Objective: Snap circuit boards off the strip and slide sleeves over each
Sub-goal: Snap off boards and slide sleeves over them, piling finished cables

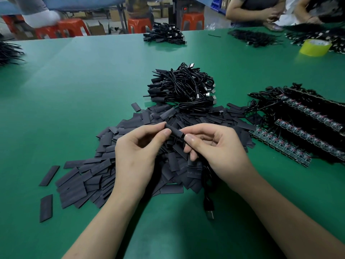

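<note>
Between my two hands is a black sleeve (pixel 174 130), held above a big heap of flat black sleeves (pixel 97 176) on the green table (pixel 74 86). My left hand (pixel 138 152) pinches the sleeve's left end with thumb and forefinger. My right hand (pixel 214 146) pinches its right end, where a black cable (pixel 207 186) runs down to a USB plug (pixel 210 212) on the table. Any circuit board inside the sleeve is hidden. Strips of circuit boards with cables (pixel 302 126) lie in rows to the right.
A pile of sleeved cables (pixel 183 88) sits behind the heap. More cable bundles (pixel 164 35) lie at the far edge, with a yellow tape roll (pixel 315 47) at the far right. Other people sit across the table, beside orange stools (pixel 140 24).
</note>
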